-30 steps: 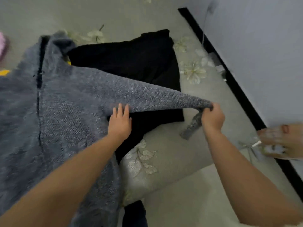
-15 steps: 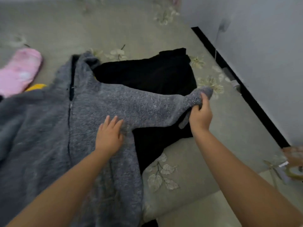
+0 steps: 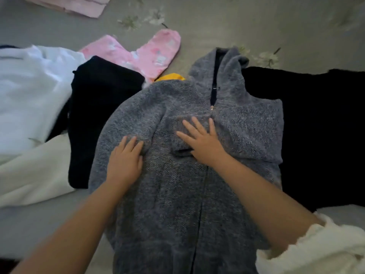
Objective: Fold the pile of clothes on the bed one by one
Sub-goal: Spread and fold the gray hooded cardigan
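A grey fleece zip hoodie (image 3: 177, 194) lies face up on the bed, hood pointing away from me. Its right sleeve is folded across the chest. My right hand (image 3: 201, 141) presses flat on that folded sleeve's cuff, fingers spread. My left hand (image 3: 124, 159) rests flat on the hoodie's left shoulder area, fingers straight. Neither hand grips anything.
A black garment (image 3: 320, 135) lies under the hoodie's right side. Another black garment (image 3: 98, 107) and white clothes (image 3: 29, 99) lie to the left. Pink pyjama trousers (image 3: 146, 54) and a yellow item (image 3: 169, 77) lie beyond the hood. The grey flowered bedsheet (image 3: 227, 24) shows further back.
My right hand carried the sleeve in from the right, laid it across the chest and let go, now pressing flat. My view swung left, bringing the clothes on the left into sight.
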The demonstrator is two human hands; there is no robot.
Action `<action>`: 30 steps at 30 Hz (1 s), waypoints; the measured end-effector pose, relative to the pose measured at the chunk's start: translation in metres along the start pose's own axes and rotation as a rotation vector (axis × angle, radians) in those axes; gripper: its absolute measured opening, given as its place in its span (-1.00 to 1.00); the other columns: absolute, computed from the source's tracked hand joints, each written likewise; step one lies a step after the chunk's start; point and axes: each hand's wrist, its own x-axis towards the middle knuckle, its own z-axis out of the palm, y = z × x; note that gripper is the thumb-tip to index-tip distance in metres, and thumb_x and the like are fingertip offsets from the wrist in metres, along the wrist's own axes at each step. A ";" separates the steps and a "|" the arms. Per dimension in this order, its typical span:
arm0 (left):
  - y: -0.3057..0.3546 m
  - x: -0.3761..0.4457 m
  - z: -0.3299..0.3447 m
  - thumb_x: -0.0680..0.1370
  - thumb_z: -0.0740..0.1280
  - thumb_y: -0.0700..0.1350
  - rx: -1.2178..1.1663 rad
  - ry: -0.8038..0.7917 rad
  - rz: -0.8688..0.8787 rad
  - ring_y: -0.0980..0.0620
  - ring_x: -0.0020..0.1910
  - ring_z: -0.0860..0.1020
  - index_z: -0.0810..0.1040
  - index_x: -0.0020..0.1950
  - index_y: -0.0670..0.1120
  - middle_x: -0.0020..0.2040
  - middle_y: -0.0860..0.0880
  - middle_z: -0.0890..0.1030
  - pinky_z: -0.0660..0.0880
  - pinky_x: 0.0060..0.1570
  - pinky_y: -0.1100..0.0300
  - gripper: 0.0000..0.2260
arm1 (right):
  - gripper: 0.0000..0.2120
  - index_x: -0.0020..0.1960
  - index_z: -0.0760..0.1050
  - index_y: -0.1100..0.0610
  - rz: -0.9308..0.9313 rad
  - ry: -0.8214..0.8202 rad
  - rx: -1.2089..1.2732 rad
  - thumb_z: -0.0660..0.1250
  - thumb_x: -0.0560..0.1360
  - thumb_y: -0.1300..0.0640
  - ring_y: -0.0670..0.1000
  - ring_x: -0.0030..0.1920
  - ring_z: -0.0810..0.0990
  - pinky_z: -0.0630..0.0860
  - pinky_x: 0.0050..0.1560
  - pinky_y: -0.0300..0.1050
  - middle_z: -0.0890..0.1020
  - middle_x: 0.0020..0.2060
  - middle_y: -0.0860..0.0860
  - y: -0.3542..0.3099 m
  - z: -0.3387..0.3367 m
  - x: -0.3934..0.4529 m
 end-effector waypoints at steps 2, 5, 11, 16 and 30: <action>-0.007 0.007 0.009 0.61 0.11 -0.04 -0.097 0.015 0.057 -0.07 0.48 0.07 0.18 0.47 -0.13 0.49 -0.10 0.16 0.04 0.43 0.08 -0.56 | -0.35 0.49 0.05 -0.01 0.147 0.058 0.074 0.29 0.51 0.16 0.14 0.49 -0.14 -0.36 0.34 0.24 -0.01 0.51 0.08 -0.002 0.014 -0.014; 0.007 0.021 0.018 0.57 0.20 -0.01 -0.300 0.097 0.153 -0.07 0.44 0.20 0.24 0.44 -0.18 0.44 -0.13 0.29 0.10 0.41 0.11 -0.52 | -0.29 0.50 0.00 0.06 0.458 -0.060 0.072 0.25 0.49 -0.13 0.12 0.50 -0.12 -0.23 0.39 0.24 -0.02 0.50 0.09 0.012 0.028 -0.038; 0.069 0.073 0.030 0.51 0.25 0.15 -0.283 -0.164 0.268 -0.13 0.48 -0.01 -0.03 0.51 -0.07 0.52 -0.11 0.00 0.12 0.40 -0.03 -0.28 | -0.36 0.51 -0.12 0.01 0.596 -0.281 0.032 0.07 0.56 -0.17 0.00 0.50 -0.16 -0.20 0.42 0.20 -0.11 0.51 -0.05 0.034 0.034 -0.042; 0.077 0.091 0.041 0.61 0.14 -0.06 -0.359 -0.059 0.261 -0.12 0.37 0.23 0.32 0.37 -0.08 0.38 -0.06 0.35 0.36 0.20 0.02 -0.67 | -0.42 0.50 -0.14 -0.04 0.582 -0.321 -0.077 0.07 0.59 -0.05 0.02 0.50 -0.17 -0.20 0.43 0.17 -0.15 0.50 -0.05 0.042 0.029 -0.043; 0.025 0.101 0.004 0.62 0.10 -0.21 -1.795 -0.041 -0.897 -0.02 -0.12 0.50 0.30 0.10 -0.18 0.04 -0.11 0.41 0.48 -0.22 0.21 -0.91 | -0.46 0.51 -0.13 0.09 0.717 -0.303 0.119 0.01 0.60 0.11 0.13 0.50 -0.12 -0.04 0.45 0.08 -0.12 0.51 0.06 -0.001 0.035 -0.021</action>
